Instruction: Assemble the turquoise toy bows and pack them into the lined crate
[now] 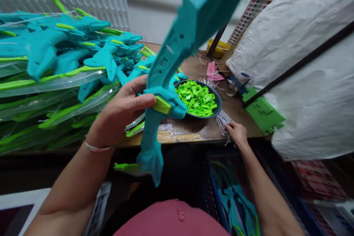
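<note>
- Left hand (128, 99): thumb front, fingers behind, gripping teal frame (163, 73), top leaning to 1 o'clock.
- Right hand (237, 132): pinching white ties (222, 121) at bowl's (219, 107) 4 o'clock.
- Bowl, with green pieces (197, 97): left hand's 3 o'clock.

Toys (47, 46) lie piled on the counter (240, 114) at left; right of centre, a bowl (218, 107) holds pieces (197, 97), with strings (222, 121) at its lower right.
</note>
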The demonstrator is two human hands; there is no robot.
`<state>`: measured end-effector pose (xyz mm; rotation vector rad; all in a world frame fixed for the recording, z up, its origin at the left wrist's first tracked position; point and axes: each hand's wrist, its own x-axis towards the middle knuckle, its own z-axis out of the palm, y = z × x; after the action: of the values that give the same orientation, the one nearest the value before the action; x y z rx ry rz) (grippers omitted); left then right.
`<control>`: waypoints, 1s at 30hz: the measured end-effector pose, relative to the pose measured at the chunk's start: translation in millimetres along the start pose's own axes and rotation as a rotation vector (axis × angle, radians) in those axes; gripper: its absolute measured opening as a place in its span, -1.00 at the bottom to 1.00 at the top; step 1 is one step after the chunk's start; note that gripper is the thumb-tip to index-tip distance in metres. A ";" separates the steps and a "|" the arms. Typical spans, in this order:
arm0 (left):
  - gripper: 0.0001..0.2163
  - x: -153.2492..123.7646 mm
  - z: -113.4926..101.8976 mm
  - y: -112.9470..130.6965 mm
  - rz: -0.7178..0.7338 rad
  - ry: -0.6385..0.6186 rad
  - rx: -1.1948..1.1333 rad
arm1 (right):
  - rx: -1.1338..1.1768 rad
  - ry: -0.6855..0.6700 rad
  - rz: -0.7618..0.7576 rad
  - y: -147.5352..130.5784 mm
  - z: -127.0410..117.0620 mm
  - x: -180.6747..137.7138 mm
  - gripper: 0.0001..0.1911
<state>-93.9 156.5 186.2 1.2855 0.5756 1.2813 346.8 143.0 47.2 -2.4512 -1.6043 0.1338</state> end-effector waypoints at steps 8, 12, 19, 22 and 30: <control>-0.58 -54.9 39.7 -104.5 -0.683 -0.226 -0.287 | 0.728 -0.307 -0.420 -67.1 -6.6 -108.4 -0.69; -0.49 -80.8 39.4 -134.7 -0.834 -0.271 -0.283 | 0.793 -0.675 -0.722 -95.2 3.6 -168.2 -0.77; -0.54 -95.6 29.5 -131.7 -0.762 -0.442 0.001 | 1.136 -1.056 -0.210 -86.6 32.7 -164.8 -0.79; -0.58 -102.7 28.0 -128.9 -0.706 -0.559 0.106 | 1.416 -0.867 0.006 -90.0 41.6 -151.2 -0.64; -0.52 -126.7 8.0 -125.5 -0.866 -0.671 0.172 | 1.964 -0.241 0.449 -87.4 40.1 -99.3 -0.64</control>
<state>-76.2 64.5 34.2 1.2851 0.6449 0.0702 220.9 91.0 23.9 -1.0141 -0.2348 1.2929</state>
